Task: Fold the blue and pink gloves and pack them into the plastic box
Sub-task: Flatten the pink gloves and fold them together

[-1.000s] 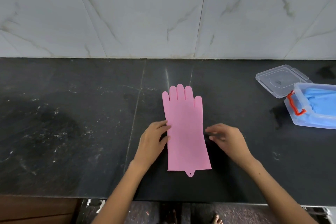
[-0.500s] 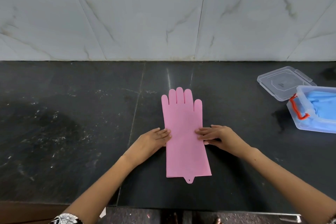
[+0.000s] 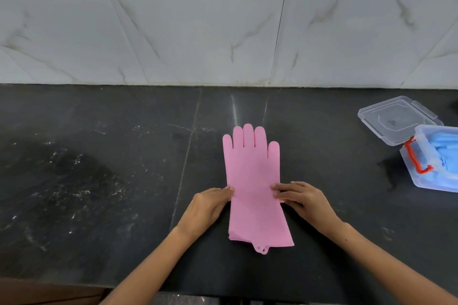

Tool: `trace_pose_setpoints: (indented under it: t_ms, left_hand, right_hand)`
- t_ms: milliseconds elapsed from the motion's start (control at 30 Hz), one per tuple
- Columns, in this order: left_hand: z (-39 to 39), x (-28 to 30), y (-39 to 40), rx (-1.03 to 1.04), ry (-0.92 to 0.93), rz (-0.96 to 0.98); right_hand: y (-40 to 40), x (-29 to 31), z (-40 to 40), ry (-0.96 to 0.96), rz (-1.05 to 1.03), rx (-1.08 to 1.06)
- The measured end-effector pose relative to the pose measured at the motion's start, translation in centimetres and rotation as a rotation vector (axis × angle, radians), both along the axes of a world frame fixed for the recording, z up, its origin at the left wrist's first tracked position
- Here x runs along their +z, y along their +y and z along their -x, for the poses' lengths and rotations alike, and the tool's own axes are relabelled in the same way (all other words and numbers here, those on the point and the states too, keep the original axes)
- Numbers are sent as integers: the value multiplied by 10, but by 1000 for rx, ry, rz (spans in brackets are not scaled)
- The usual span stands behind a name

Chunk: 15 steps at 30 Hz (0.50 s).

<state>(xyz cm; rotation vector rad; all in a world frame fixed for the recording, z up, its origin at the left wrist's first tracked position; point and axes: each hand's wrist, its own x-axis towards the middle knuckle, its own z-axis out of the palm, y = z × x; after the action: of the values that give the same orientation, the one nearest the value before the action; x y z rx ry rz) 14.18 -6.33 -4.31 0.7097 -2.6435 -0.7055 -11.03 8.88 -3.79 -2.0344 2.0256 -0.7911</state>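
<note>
A black stone countertop [image 3: 99, 181], flecked with pale marks and crossed by thin seams, fills the lower half of the view; a wall of grey-veined marble tiles [image 3: 198, 37] rises behind it at 12 o'clock. At the centre lies the pink glove [image 3: 255, 188], flat and unfolded, its fingers pointing toward 12 o'clock and its cuff toward 6 o'clock. The glove is a uniform matte pink with a faintly stippled surface; the four fingers lie close together, the thumb stands slightly apart on the 3 o'clock side, and the cuff flares wider than the palm. A small tab with a hole [image 3: 261, 248] projects from the cuff edge, where layered edges show at the 7 o'clock corner. The left hand [image 3: 208, 205] rests at the glove's 9 o'clock edge, fingers held together, fingertips touching the margin; whether it pinches the edge cannot be told. The right hand [image 3: 303, 199] lies at the 3 o'clock edge, fingers extended and close together, pressed flat on the glove surface. At 3 o'clock, well apart from the pink glove, a clear plastic box [image 3: 421, 181] with a red handle [image 3: 416, 158] holds the blue glove [image 3: 446, 153], crumpled inside. The clear lid [image 3: 396, 119] lies just beside the box, toward 11 o'clock of it.
</note>
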Motion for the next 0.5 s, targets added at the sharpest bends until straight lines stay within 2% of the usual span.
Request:
trace_pose_setpoints:
  t_ms: [33,100,133,200,267,333,500]
  left_hand:
    - [-2,0,1,73,78,-117]
    - [11,9,7,224,230,-166]
    - [18,14,8,312,262,-180]
    - [36,26,9,515,292,-341]
    - [44,29,6,647,279,-450]
    - [49,31,2,705,248,-529]
    - [51,31,-1,753,211,-555]
  right_hand:
    - [-2,-1,-2,-5,16,-49]
    - [-8,-2,-7,-92,51,-174]
    - [-12,-3,-10,-166,69,-248]
    - [-24,-1,-16,-312,87,-412]
    - [-35,1,-21,-374,55,-550]
    - [-43,3,-25,-382,2,-624]
    - [-47,6,-30,-459,-42,-712]
